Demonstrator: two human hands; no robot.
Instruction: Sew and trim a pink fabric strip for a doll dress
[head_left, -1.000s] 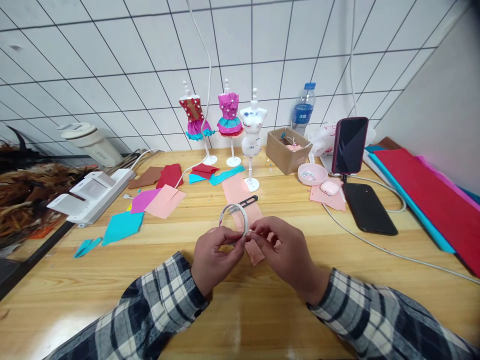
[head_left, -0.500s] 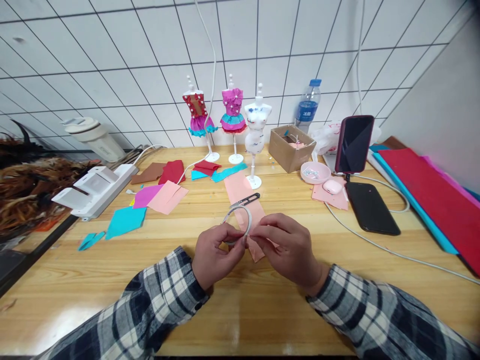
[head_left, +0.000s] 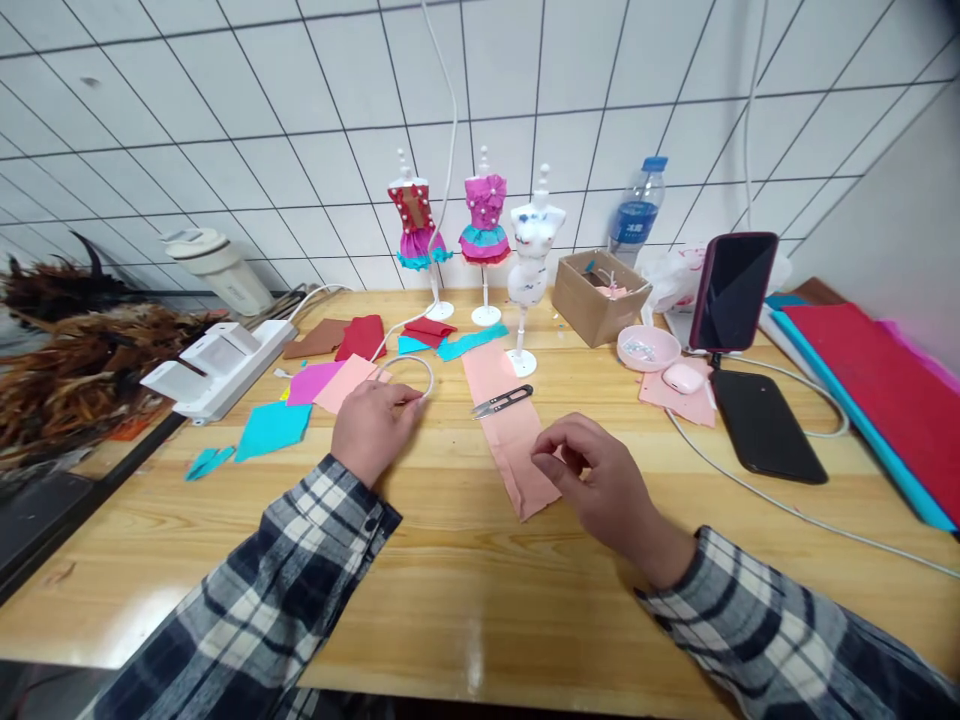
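Your left hand (head_left: 373, 428) grips the white ring (head_left: 430, 373), likely parking it left: release gently; right hand (head_left: 598, 470) curls, grip unclear.

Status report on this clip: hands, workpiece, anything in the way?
Left hand holding white ring. Right hand curled near pink strip, any grip unclear. Strip on table, dark snips lying across it.

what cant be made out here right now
Head view:
Part of the white ring: covered by the left hand.
Whether the right hand holds anything: its curl hides this.
Bottom of the cardboard box: hidden by its walls.
Bits in the pink dish: too small.
End of the red sheet: cut by picture's right edge.
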